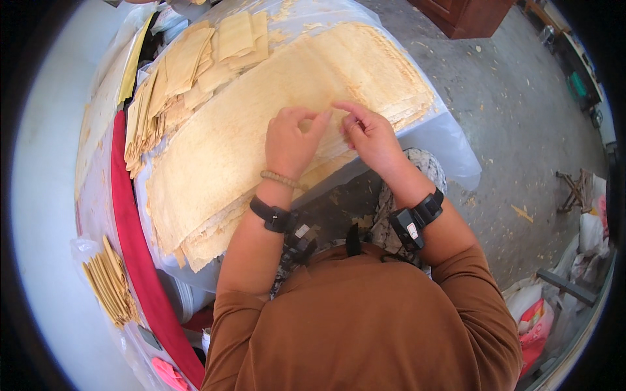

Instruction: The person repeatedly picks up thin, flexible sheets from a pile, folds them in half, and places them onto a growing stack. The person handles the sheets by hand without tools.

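A stack of large, thin tan sheets (234, 141) with ragged edges lies slantwise on the table before me; their material cannot be told for certain. Over the middle of the stack is my left hand (293, 141), thumb and forefinger curved round a gap with their tips close together. Just right of it, my right hand (370, 137) has its forefinger stretched towards the left thumb and its other fingers curled. Whether a thin piece lies between the fingertips cannot be made out. Smaller folded tan sheets (183, 68) are heaped beyond the stack at the upper left.
Clear plastic (452, 141) covers the table and hangs over its right edge. Along the left runs a red strip (134, 220), with a bundle of folded sheets (110, 283) beyond. A wooden cabinet (464, 17) and a folding stool (574, 190) stand on the scrap-strewn floor.
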{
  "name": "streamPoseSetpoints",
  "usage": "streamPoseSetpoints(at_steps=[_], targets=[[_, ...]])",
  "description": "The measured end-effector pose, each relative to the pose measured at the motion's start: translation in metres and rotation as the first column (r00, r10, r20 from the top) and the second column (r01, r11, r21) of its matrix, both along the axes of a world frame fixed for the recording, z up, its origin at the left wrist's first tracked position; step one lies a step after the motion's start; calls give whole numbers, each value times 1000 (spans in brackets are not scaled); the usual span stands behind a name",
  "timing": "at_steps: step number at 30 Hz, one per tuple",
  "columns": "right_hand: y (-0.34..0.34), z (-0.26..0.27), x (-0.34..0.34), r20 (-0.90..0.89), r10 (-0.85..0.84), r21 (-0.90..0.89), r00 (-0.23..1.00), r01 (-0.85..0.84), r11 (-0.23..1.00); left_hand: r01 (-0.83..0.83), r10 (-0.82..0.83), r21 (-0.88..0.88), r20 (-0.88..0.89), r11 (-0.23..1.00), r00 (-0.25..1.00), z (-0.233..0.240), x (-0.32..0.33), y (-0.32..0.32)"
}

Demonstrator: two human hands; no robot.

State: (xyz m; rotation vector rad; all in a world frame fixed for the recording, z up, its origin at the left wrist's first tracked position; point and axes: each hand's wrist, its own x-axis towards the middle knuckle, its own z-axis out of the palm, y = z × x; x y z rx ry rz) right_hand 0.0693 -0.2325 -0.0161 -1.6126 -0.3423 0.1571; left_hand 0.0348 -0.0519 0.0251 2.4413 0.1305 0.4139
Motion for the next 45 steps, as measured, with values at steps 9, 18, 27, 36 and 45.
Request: streamPoseSetpoints(at_steps=[9, 18, 27, 36, 45], targets=[[0, 6, 0, 180, -16, -147, 983, 43, 988, -91, 74, -310, -66, 947, 995, -7, 17, 7], [-2, 26, -9, 243, 35, -345, 969, 52, 937, -78, 3, -512, -146, 855, 989, -15, 18, 2], [3, 9, -7, 357, -28, -418, 934, 186, 889, -226, 287, -197, 385, 954, 877, 5, 29, 21], [21, 47, -18, 683, 27, -382, 730, 326, 865, -262, 210, -3, 611, 965, 764, 38, 12, 26], [78, 29, -12, 620, 311, -543, 720, 108, 833, -336, 422, -260, 638, 905, 644, 90, -9, 65]])
